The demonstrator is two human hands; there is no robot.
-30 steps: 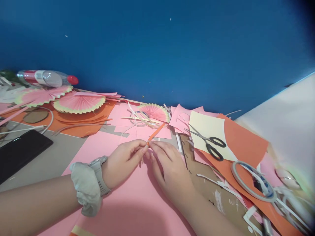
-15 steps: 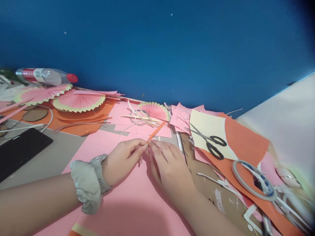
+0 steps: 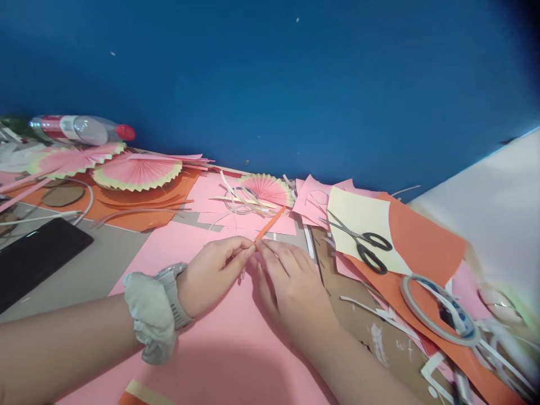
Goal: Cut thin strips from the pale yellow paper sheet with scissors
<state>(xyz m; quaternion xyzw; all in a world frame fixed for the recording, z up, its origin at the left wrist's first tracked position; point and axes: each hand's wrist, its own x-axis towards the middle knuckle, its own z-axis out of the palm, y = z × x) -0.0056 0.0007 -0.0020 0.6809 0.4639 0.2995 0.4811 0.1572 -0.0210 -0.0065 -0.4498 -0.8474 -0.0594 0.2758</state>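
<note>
A narrow orange paper strip (image 3: pixel 271 222) is pinched at its near end between my two hands and slants away to the upper right. My left hand (image 3: pixel 217 270), with a watch and a pale scrunchie at the wrist, is closed on the strip's end with thumb and forefinger. My right hand (image 3: pixel 295 281) meets it there, its fingertips also closed on the strip. The strip's very end is hidden by the fingers. Beneath both hands lies a large pink paper sheet (image 3: pixel 211 354). Just beyond the strip sits a pleated pink paper fan (image 3: pixel 268 188) with a yellow edge.
Black-handled scissors (image 3: pixel 371 250) lie on cream paper (image 3: pixel 363 205) at the right, with a tape roll (image 3: pixel 405 292) nearer me. A phone (image 3: pixel 42 259) rests at the left. Behind it are larger paper fans (image 3: pixel 137 171) and a plastic bottle (image 3: pixel 90 130) against the blue wall (image 3: pixel 270 84).
The whole view has shifted slightly, so things appear a little further right. Both hands keep the same pinch on the orange strip.
</note>
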